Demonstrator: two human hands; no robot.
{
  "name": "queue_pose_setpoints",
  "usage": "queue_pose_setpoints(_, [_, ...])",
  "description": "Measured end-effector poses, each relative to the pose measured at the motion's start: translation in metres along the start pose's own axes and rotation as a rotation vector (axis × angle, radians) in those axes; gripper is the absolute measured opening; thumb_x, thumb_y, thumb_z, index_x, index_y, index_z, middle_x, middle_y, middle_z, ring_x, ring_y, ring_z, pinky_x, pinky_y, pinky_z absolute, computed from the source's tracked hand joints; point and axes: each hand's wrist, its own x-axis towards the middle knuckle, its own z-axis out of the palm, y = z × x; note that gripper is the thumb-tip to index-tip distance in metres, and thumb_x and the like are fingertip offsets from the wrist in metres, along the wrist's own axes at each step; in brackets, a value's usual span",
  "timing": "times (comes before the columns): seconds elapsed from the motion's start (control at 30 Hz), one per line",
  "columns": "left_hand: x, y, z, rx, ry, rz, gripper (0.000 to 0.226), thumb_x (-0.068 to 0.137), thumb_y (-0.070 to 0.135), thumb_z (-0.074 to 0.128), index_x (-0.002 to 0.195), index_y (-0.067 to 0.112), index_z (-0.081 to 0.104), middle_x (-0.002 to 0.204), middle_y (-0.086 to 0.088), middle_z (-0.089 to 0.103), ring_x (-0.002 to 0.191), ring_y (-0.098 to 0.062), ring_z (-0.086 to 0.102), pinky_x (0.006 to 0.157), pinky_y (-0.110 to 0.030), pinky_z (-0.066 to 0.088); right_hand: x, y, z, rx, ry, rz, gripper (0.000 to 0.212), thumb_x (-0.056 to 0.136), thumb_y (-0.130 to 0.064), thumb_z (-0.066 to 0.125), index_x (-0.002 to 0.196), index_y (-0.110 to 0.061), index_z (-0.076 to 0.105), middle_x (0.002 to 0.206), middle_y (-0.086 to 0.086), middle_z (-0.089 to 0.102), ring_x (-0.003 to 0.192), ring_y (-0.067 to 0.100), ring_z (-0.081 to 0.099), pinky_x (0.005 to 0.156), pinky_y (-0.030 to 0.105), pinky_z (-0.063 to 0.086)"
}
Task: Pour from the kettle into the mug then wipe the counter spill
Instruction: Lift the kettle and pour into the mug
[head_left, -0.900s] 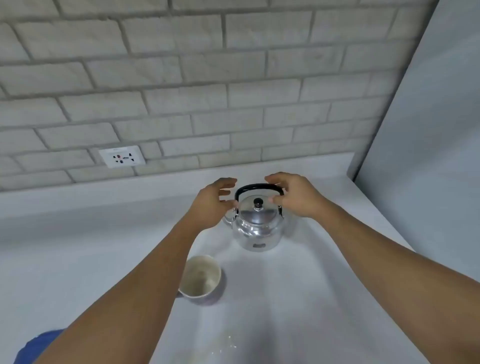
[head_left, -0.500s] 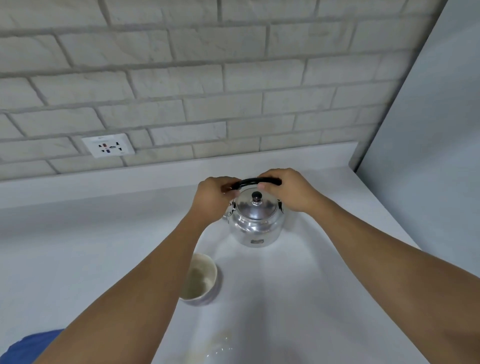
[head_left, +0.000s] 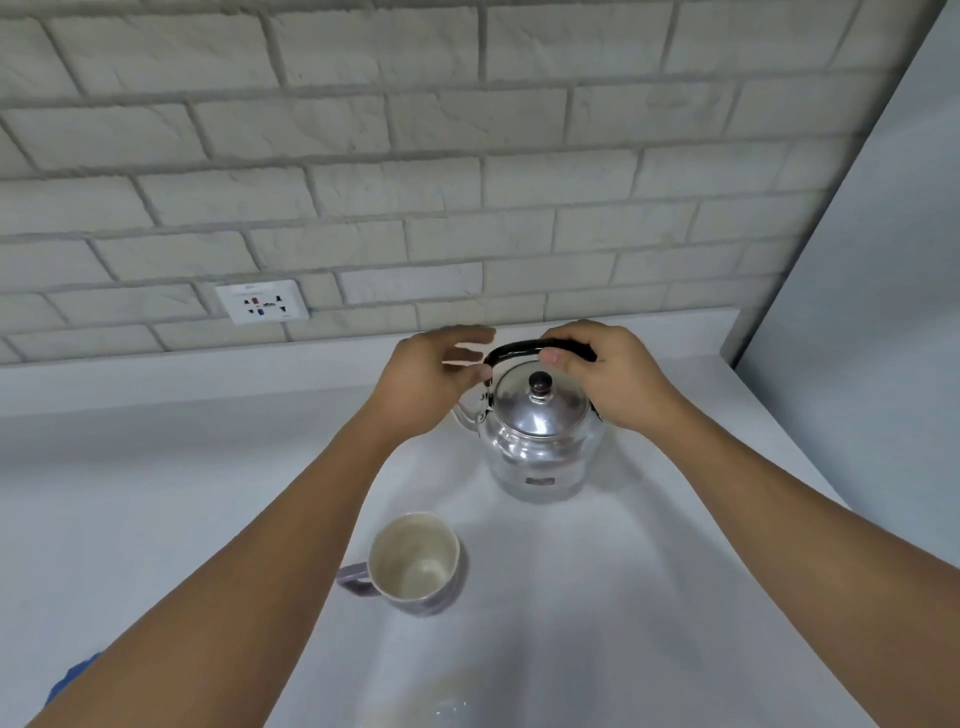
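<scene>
2 bare hands meet over a steel kettle (head_left: 540, 441) standing upright on a white table (head_left: 675, 597), near the brick wall at the back. The right hand (head_left: 615, 376) is wrapped around the right part of the black handle (head_left: 519, 349), thumb on the near side and fingers over the far side, a grip that looks suited to carrying the weight of the lift. The left hand (head_left: 434, 382) is loose, its fingers spread beside the handle's left end; whether they touch it cannot be told, and the hand grasps nothing firmly, seeming there only to steady the bail upright while the other hand settles. The lid, with its dark knob (head_left: 541, 383), sits closed on top. The spout, on the kettle's left side behind the left hand, points roughly toward the side where the mug (head_left: 415, 561) waits. That mug, purple outside and cream inside, stands upright and appears empty, nearer the person and a little left of the kettle, its handle turned left, away from the pouring path. The kettle still rests on the table, so pouring has not begun. A faint wet patch (head_left: 452, 706) glints on the table at the bottom edge, well apart from the mug, likely the spill to wipe later. A bit of blue cloth (head_left: 72, 680) shows at the lower left edge. A wall socket (head_left: 262, 307) sits well clear of the kettle.
</scene>
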Motion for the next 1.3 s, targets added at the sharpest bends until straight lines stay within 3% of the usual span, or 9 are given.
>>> queue_pose_setpoints(0.1, [-0.021,0.003,-0.029,-0.016,0.076,0.084,0.041,0.091,0.019,0.079,0.129,0.032,0.069,0.127,0.018,0.071,0.113,0.005,0.068,0.089,-0.012,0.054,-0.006,-0.019,-0.007,-0.028,0.011,-0.047,0.011,0.092,-0.026,0.072,0.098,-0.035,0.073,0.091,-0.03,0.072,0.086,-0.01,0.065,0.074,0.003,0.043])
queue_pose_setpoints(0.2, [-0.049,-0.007,-0.059,-0.025,0.096,0.049,0.037,0.091,0.02,0.079,0.125,0.032,0.071,0.125,0.018,0.073,0.113,0.001,0.069,0.093,-0.012,0.053,-0.014,-0.034,-0.012,-0.034,0.023,-0.075,0.012,0.091,-0.025,0.074,0.098,-0.034,0.075,0.094,-0.026,0.073,0.088,-0.009,0.066,0.076,0.003,0.043])
queue_pose_setpoints(0.47, [-0.134,-0.061,-0.081,-0.032,-0.124,-0.101,0.061,0.073,0.041,0.09,0.129,0.039,0.067,0.136,0.021,0.067,0.126,-0.002,0.063,0.108,-0.028,0.046,-0.049,-0.066,-0.01,0.003,-0.001,-0.131,0.009,0.088,-0.02,0.077,0.094,-0.025,0.079,0.088,-0.012,0.076,0.084,0.008,0.069,0.077,0.014,0.05])
queue_pose_setpoints(0.67, [-0.182,-0.103,-0.055,-0.066,-0.156,-0.185,0.082,0.064,0.044,0.096,0.137,0.044,0.06,0.142,0.024,0.06,0.133,0.0,0.056,0.111,-0.024,0.044,-0.073,-0.08,-0.005,0.004,-0.057,-0.167,0.015,0.082,-0.039,0.072,0.093,-0.031,0.078,0.084,-0.008,0.072,0.077,0.015,0.064,0.071,0.022,0.049])
queue_pose_setpoints(0.8, [-0.2,-0.121,-0.043,-0.059,-0.11,-0.219,0.07,0.073,0.024,0.093,0.135,0.039,0.063,0.136,0.015,0.067,0.126,-0.002,0.063,0.109,-0.026,0.049,-0.086,-0.082,-0.003,-0.029,-0.082,-0.179,0.016,0.083,-0.038,0.071,0.095,-0.031,0.078,0.083,-0.008,0.069,0.073,0.011,0.062,0.068,0.011,0.043])
queue_pose_setpoints(0.9, [-0.208,-0.13,-0.035,-0.089,-0.05,-0.258,0.056,0.081,0.01,0.087,0.13,0.03,0.068,0.128,0.011,0.073,0.118,-0.005,0.068,0.106,-0.028,0.052,-0.095,-0.084,-0.001,-0.074,-0.107,-0.167,0.018,0.082,-0.042,0.07,0.095,-0.033,0.078,0.083,-0.003,0.069,0.076,0.017,0.063,0.068,0.017,0.046])
queue_pose_setpoints(1.1, [-0.215,-0.141,-0.021,-0.233,0.074,-0.277,0.027,0.093,0.009,0.075,0.113,0.027,0.079,0.11,0.009,0.081,0.106,-0.009,0.076,0.096,-0.026,0.057,-0.105,-0.089,0.006,-0.178,-0.145,-0.149,0.014,0.083,-0.03,0.072,0.095,-0.029,0.079,0.079,-0.008,0.068,0.073,0.014,0.063,0.063,0.008,0.041])
queue_pose_setpoints(1.23, [-0.215,-0.147,-0.016,-0.275,0.105,-0.276,0.028,0.095,0.006,0.071,0.108,0.028,0.081,0.107,0.006,0.082,0.104,-0.012,0.076,0.094,-0.024,0.058,-0.106,-0.095,0.01,-0.212,-0.208,-0.145,0.012,0.084,-0.027,0.075,0.095,-0.03,0.08,0.076,-0.006,0.065,0.067,0.017,0.062,0.061,0.017,0.044])
queue_pose_setpoints(1.3, [-0.215,-0.148,-0.015,-0.299,0.106,-0.282,0.03,0.095,0.005,0.071,0.106,0.031,0.081,0.107,0.005,0.082,0.103,-0.012,0.077,0.093,-0.024,0.058,-0.106,-0.096,0.013,-0.264,-0.231,-0.165,0.015,0.085,-0.019,0.077,0.094,-0.031,0.08,0.077,-0.007,0.065,0.068,0.016,0.061,0.061,0.013,0.041])
